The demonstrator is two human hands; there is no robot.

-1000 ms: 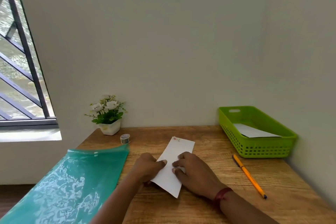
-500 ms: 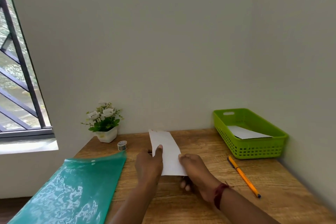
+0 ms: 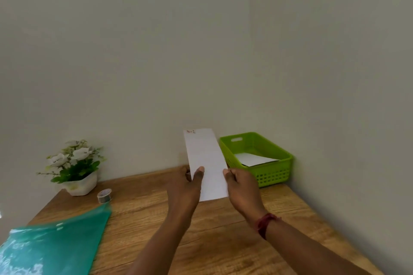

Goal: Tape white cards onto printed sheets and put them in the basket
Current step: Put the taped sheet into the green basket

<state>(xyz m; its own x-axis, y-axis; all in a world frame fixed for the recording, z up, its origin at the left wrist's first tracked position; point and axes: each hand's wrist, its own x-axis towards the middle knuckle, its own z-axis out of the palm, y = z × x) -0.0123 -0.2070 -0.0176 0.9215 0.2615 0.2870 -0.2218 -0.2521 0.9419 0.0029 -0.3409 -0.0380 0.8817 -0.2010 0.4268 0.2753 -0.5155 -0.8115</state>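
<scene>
A long white sheet [image 3: 205, 158] with a small red print at its top edge stands upright above the wooden table [image 3: 223, 230]. My left hand [image 3: 186, 187] pinches its left edge, thumb on the front. My right hand [image 3: 242, 187] pinches its right edge. Just right of the sheet, against the corner, sits the green basket [image 3: 274, 174] with a white paper [image 3: 254, 159] lying inside. A small tape roll [image 3: 104, 195] stands on the table at the left.
A white pot of white flowers [image 3: 74, 169] stands at the back left by the wall. A teal plastic folder [image 3: 51, 245] covers the table's front left. Walls close the table at the back and the right.
Both hands lifted the sheet off the table, turned it upright and carried it to the right toward the basket. The view swung right; the pencil is out of sight.
</scene>
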